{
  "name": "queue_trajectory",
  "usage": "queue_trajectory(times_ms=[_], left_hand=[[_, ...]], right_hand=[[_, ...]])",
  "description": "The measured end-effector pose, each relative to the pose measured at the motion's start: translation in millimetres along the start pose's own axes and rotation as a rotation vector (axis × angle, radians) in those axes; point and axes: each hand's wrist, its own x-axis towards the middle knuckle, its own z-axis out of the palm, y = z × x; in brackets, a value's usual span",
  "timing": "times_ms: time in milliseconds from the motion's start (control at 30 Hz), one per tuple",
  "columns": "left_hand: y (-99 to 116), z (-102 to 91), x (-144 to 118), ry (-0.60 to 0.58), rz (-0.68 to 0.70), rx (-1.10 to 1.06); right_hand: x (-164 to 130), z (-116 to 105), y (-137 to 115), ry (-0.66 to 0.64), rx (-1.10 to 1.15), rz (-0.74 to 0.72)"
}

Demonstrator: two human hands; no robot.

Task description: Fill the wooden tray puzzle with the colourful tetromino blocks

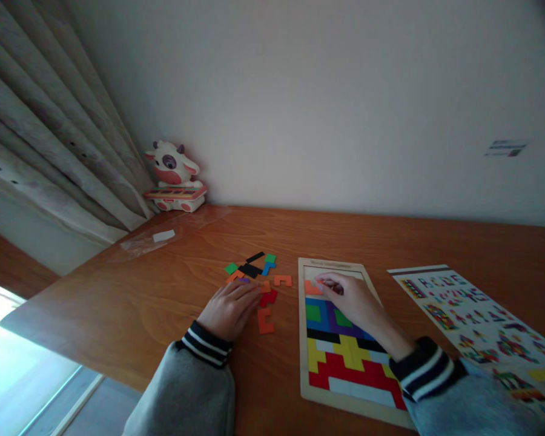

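At the far left hang pale pleated curtains, and a bright window strip shows at the lower left corner; beside the curtains, against the wall, sits a cow toy with a small striped board across its front; near it a clear plastic sleeve lies flat on the wooden tabletop.

Further right a loose cluster of coloured puzzle pieces is spread on the wood: green, black, blue, orange and red shapes, some touching, with one orange piece lying a little apart toward the near edge; the left hand, in a grey sleeve with a striped cuff, rests palm down on the near side of that cluster, its fingers stretched flat and slightly spread over the pieces, gripping nothing that can be seen.

Just beside the cluster lies the wooden puzzle tray, mostly filled with coloured blocks, only its far end bare; the right hand reaches over the tray, its fingers pinched narrowly on a small piece at the far end next to an orange block; the colour of that piece cannot be told.

At the far right a printed pattern sheet lies flat, close to the tray.
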Motion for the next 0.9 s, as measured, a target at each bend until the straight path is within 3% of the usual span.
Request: queue_trajectory(times_ms=[433, 667, 900], left_hand=[[9.8, 3.0, 2.0, 0.023, 0.012, -0.101], [8.2, 3.9, 2.8, -0.008, 0.041, -0.064], [7.0, 5.5, -0.3, -0.03, 0.02, -0.077]], right_hand=[[-6.5, -8.1, 4.4, -0.031, 0.082, 0.017], [-5.9, -6.9, 9.5, 0.114, 0.212, 0.054], [-8.4, -10.0, 8.6, 0.085, 0.266, 0.053]])
